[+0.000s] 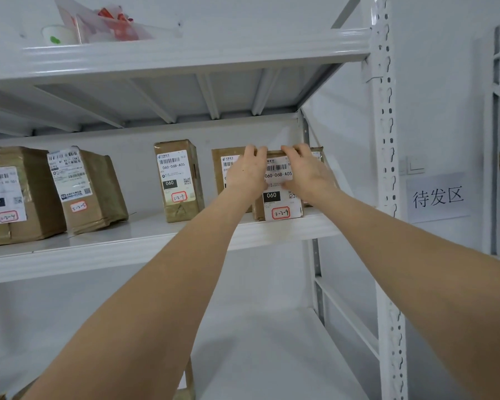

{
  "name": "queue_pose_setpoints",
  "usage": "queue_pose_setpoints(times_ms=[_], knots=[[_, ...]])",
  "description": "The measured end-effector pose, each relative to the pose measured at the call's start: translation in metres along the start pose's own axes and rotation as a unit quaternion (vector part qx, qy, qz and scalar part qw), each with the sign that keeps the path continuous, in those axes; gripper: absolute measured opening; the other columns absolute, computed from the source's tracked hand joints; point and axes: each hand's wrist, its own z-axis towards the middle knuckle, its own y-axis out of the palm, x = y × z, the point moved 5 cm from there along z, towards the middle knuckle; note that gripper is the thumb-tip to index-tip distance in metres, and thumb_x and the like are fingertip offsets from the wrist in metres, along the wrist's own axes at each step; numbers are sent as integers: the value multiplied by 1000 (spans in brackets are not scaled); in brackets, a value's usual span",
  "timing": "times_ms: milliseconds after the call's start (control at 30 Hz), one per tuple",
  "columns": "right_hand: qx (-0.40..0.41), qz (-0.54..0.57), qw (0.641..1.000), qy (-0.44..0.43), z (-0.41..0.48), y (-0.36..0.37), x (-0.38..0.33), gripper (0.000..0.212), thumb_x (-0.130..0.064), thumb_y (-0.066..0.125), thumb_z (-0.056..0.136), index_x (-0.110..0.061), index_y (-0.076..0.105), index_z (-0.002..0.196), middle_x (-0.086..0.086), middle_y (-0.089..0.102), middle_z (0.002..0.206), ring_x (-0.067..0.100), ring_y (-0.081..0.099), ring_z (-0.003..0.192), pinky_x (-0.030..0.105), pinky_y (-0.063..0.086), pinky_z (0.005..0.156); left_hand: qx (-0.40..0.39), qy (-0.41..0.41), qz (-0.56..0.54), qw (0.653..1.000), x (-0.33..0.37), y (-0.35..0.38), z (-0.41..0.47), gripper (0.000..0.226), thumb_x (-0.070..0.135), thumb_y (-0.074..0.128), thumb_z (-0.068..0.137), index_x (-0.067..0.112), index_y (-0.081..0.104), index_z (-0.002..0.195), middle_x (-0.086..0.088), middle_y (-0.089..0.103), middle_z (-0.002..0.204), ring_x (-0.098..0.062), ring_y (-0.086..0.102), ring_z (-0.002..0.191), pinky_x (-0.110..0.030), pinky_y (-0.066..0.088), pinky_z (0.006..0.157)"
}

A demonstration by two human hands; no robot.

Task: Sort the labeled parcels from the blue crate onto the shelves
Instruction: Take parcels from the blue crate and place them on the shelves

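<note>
Pale storeroom with a white metal shelf (145, 235). Brown parcel (279, 202) standing upright at the shelf's right end, label 3-2-9 facing outward, probably for easy reading. Left hand (247, 173) and right hand (308, 171) gripping its top edge, fingers curled over it, steadying the placement. Second parcel (218, 168) just behind; other parcels (87, 192) spaced leftward, labels outward too.
</note>
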Motion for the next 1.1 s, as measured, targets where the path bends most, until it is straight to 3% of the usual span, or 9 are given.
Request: queue_pose_setpoints(times_ms=[200, 567, 867, 1100], knots=[[15, 5, 1000, -2, 7, 14, 2, 78, -10, 69, 82, -19, 28, 147, 5, 28, 150, 32, 50, 121, 42, 43, 94, 2, -2, -1, 1000, -5, 10, 8, 76, 15, 74, 80, 14, 31, 142, -8, 34, 145, -27, 40, 128, -37, 45, 96], [14, -13, 1000, 0, 17, 31, 0, 73, -5, 62, 87, -17, 25, 148, 7, 24, 152, 32, 50, 119, 40, 43, 92, 9, -8, -9, 1000, -18, 32, 24, 72, 9, 72, 81, 15, 34, 141, -9, 41, 138, -27, 49, 120, -36, 50, 87], [5, -19, 1000, 8, 24, 44, -2, 75, -4, 61, 88, -17, 20, 150, 8, 14, 157, 33, 48, 120, 41, 42, 97, 22, -7, -10, 1000, -26, 46, 30, 73, 8, 70, 82, 15, 31, 143, -9, 40, 140, -26, 49, 121, -36, 49, 91], [4, -32, 999, 11, 28, 52, -1, 79, -2, 59, 89, -17, 15, 151, 9, 6, 159, 33, 42, 129, 41, 37, 104, 39, 2, 30, 999, -28, 55, 29, 85, 12, 71, 81, 15, 20, 149, -9, 28, 150, -27, 31, 136, -39, 43, 102]])
